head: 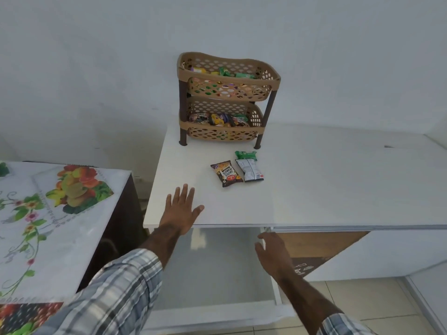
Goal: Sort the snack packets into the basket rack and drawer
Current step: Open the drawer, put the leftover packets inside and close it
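Note:
A tan two-tier basket rack (267, 128) stands at the back of the white counter (326, 187), both tiers holding several snack packets. Three packets lie in front of it: a dark salted peanuts packet (226, 173), a white packet (249, 169) face down beside it, and a small green packet (246, 155) just behind. My left hand (182, 210) is spread flat over the counter's front edge, left of the packets. My right hand (272, 253) hovers below the counter edge, fingers apart, at the right side of the pulled-out drawer (212, 274), whose inside shows nothing.
A table with a fruit-and-flower cloth (48, 226) stands to the left, a dark gap between it and the counter. White cabinet fronts and a brown panel (321, 245) lie under the counter at right. Tiled floor shows at the bottom right.

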The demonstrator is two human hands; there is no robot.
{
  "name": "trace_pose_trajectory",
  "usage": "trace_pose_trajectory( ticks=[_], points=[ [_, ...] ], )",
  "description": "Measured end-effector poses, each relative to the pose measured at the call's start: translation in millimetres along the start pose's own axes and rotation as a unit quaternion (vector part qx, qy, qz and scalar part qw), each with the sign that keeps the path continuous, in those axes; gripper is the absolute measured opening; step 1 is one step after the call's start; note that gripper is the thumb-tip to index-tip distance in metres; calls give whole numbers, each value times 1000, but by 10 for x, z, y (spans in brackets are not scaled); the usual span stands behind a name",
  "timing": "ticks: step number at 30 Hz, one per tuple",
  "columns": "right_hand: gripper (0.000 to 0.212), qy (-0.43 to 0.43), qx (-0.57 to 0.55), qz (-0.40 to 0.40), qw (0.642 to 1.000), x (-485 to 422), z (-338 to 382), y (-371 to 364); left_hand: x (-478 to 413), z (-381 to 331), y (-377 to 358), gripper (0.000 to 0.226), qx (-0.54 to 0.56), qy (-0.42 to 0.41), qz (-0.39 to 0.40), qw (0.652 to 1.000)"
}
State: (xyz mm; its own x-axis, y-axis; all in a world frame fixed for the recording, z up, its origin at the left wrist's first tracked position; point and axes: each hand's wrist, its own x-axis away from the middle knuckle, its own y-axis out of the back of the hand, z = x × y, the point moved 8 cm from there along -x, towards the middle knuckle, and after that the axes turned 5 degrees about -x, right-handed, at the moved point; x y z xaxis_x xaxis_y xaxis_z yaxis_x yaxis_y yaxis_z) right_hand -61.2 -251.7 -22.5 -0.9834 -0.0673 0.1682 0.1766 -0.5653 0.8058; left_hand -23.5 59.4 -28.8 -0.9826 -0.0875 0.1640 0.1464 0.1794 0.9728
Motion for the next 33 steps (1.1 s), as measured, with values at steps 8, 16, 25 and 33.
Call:
trace_pose_trajectory(
  ticks=[8,16,25,33],
  points=[
    [52,88,124,56,987,-753,625,-127,-500,-144,-308,78,-31,-11,52,998],
    [52,106,60,13,992,-1751,1189,-48,-705,-293,-313,73,4,12,-32,999],
    [38,114,84,72,987,-2315,1313,-196,-1255,-505,-14,58,503,214,-31,836],
    [22,40,-120,43,991,-2243,1171,-238,-1337,-631,-226,19,660,265,33,703]
  ],
)
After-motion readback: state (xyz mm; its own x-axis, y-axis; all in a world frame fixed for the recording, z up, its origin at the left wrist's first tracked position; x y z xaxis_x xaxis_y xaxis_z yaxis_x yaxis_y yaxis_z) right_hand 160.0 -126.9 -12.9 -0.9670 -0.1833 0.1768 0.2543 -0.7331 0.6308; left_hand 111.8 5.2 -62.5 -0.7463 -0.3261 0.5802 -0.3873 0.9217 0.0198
